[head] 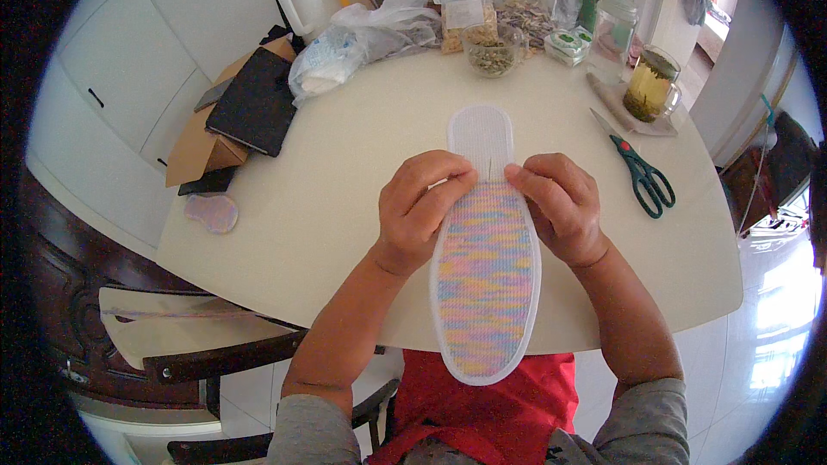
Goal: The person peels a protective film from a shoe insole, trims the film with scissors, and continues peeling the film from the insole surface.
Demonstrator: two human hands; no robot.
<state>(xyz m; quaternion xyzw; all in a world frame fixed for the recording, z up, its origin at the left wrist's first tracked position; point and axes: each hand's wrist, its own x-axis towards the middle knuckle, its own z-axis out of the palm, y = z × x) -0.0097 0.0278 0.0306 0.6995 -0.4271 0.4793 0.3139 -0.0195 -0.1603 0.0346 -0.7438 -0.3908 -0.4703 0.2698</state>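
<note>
Between my hands is an insole-shaped piece of mesh canvas with a white bound edge. Pastel multicoloured stitching fills its wide part, while the narrow far end is bare white mesh. My left hand pinches the left edge with thumb and fingers, close to where the stitching stops. Opposite it, my right hand pinches the right edge. A thin needle shows on the bare mesh just above the last stitched row. The near end of the piece hangs past the table edge, over a red apron.
Green-handled scissors lie at the right, beneath a glass mug of tea on a cloth. A pastel stitched piece and a cardboard box with a black folder are at left. A bowl of dried herbs stands at the back.
</note>
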